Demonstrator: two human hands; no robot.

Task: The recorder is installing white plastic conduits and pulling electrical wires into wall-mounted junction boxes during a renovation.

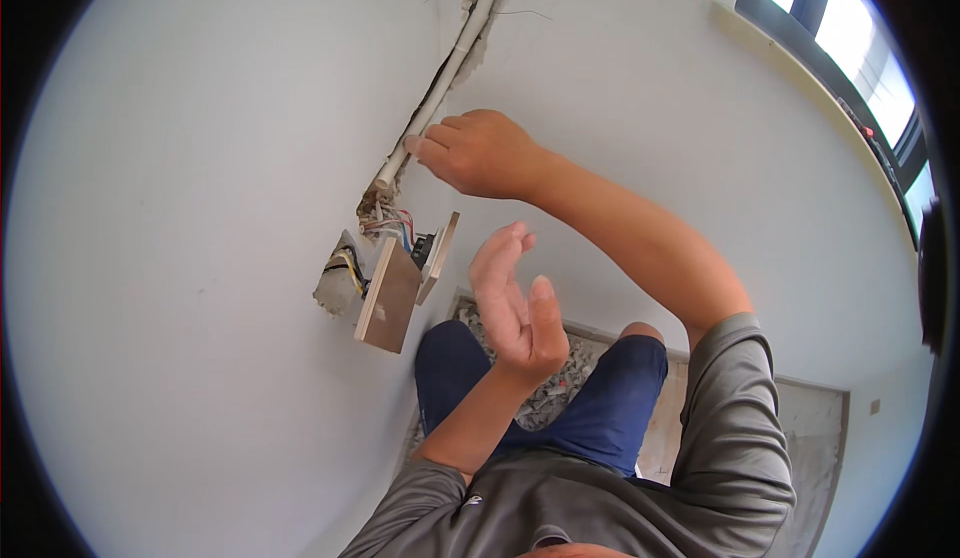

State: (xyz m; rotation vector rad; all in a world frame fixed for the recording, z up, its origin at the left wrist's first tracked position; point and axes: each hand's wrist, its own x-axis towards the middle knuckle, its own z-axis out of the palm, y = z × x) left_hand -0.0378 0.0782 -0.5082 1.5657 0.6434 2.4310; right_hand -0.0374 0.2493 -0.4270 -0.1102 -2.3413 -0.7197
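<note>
A white conduit pipe (459,55) runs down a rough channel cut at the wall corner. At its lower part is my right hand (482,153), fingers curled and closed, with the thumb tip against the pipe; the far side of the grip is hidden. My left hand (515,303) is raised below it, palm up, fingers bent and apart from the thumb, holding nothing. Left of that hand, two brown-faced switch or socket plates (390,300) (440,258) hang out from the wall on wires. Coloured wires (390,223) come out of a broken hole under the pipe's end.
A second wall hole (340,278) holds yellow and black wires. Thin wire ends (520,13) stick out across the channel above. Rubble (545,398) lies on the floor between my knees. At the upper right, a window ledge (800,68) carries small items.
</note>
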